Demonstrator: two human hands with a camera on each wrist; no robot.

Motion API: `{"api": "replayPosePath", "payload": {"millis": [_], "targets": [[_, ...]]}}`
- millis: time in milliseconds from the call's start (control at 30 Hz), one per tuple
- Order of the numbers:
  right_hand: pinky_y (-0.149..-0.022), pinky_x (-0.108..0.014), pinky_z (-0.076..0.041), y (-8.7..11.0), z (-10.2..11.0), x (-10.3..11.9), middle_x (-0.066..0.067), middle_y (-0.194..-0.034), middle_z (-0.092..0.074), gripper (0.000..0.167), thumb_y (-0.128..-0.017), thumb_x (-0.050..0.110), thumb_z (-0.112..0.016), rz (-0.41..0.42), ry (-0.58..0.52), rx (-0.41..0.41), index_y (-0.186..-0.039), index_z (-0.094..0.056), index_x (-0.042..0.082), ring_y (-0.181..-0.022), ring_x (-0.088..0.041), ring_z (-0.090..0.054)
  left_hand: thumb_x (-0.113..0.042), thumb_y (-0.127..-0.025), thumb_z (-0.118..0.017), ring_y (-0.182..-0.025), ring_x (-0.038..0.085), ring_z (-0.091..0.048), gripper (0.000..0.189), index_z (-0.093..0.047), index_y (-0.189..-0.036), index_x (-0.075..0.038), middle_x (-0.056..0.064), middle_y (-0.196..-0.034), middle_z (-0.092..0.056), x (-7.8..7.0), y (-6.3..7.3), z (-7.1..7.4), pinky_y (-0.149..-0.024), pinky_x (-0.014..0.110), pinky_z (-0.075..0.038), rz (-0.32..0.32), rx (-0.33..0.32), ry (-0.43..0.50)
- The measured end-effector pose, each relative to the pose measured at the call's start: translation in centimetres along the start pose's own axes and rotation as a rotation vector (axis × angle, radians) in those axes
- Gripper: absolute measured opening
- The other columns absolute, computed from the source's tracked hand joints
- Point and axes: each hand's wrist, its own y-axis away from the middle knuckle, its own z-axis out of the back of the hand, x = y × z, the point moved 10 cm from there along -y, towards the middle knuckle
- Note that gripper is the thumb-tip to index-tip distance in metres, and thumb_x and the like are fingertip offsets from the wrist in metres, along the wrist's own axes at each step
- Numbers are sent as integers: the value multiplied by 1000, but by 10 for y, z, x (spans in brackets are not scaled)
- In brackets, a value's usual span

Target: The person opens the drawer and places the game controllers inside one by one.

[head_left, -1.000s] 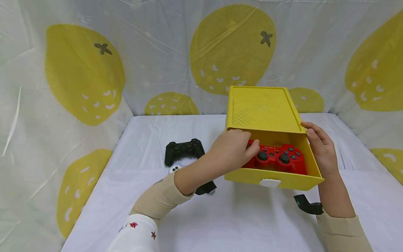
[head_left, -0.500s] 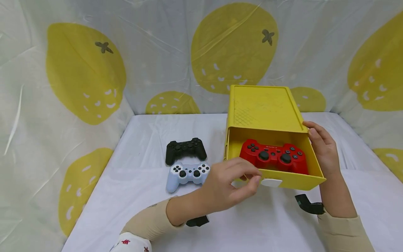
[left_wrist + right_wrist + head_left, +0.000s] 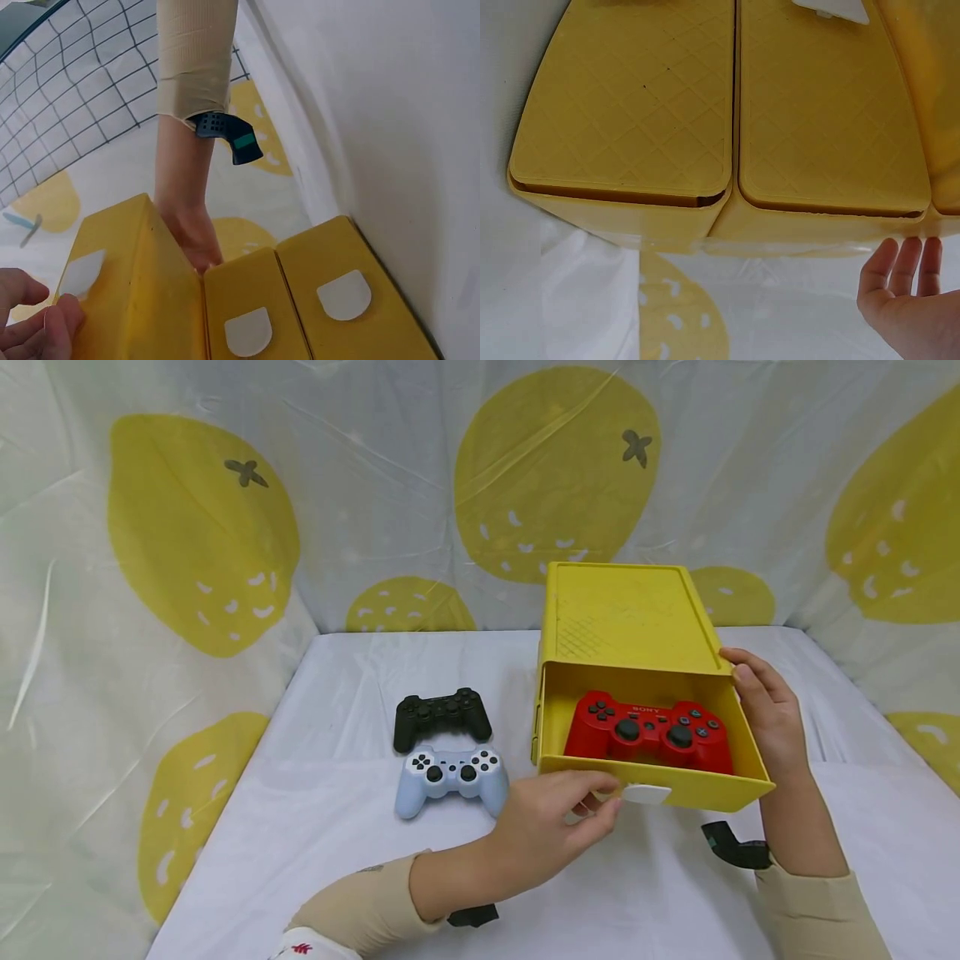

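A yellow drawer unit (image 3: 626, 614) stands on the table with its top drawer (image 3: 585, 767) pulled out. Inside that drawer lies a red game controller (image 3: 652, 733), buttons facing up. My left hand (image 3: 555, 822) is at the drawer's front, its curled fingers pinching the edge of the white tab (image 3: 648, 794); the left wrist view shows these fingers beside the tab (image 3: 82, 274). My right hand (image 3: 772, 718) touches the unit's right side near the top, and in the right wrist view its straight fingers (image 3: 904, 266) rest against the yellow casing (image 3: 795, 229).
Left of the unit, a black controller (image 3: 442, 718) lies behind a light blue controller (image 3: 452, 779) on the white cloth (image 3: 345, 693). Two closed drawers (image 3: 247, 300) sit below the pulled-out one. A lemon-print curtain (image 3: 375, 485) surrounds the table.
My left hand has come out of the drawer, leaving the red controller inside, and moved down to the white tab. The light blue controller is now uncovered. My right hand stays put.
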Motion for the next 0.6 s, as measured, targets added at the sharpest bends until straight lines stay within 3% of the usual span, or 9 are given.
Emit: {"api": "replayPosePath", "payload": {"millis": [267,467,600], "targets": [[-81,-24,-52,0,-2,0,-7,-117,-60,31,-104,8,-42,7,-21,18,-130,-58,2,-104,-15,-62,-10,-84,-76,-77,0,-66,19,-70,-101,-4,0,-89,-72,2,2,-12,-76,4,-43,48,34,-49],[-82,-25,-52,0,-1,0,-7,-117,-60,31,-104,8,-42,6,-25,24,-130,-58,2,-104,-15,-62,-18,-82,-80,-69,1,-63,18,-71,-93,-8,-5,-80,-70,-6,3,-14,-75,4,-42,-45,-54,-262],[-82,-25,-52,0,0,-2,-6,-118,-61,31,-104,8,-42,0,-17,22,-130,-58,3,-104,-15,-62,-19,-81,-80,-67,1,-61,18,-69,-91,-9,-5,-77,-68,-7,3,-15,-75,4,-42,-63,-87,-303]]}}
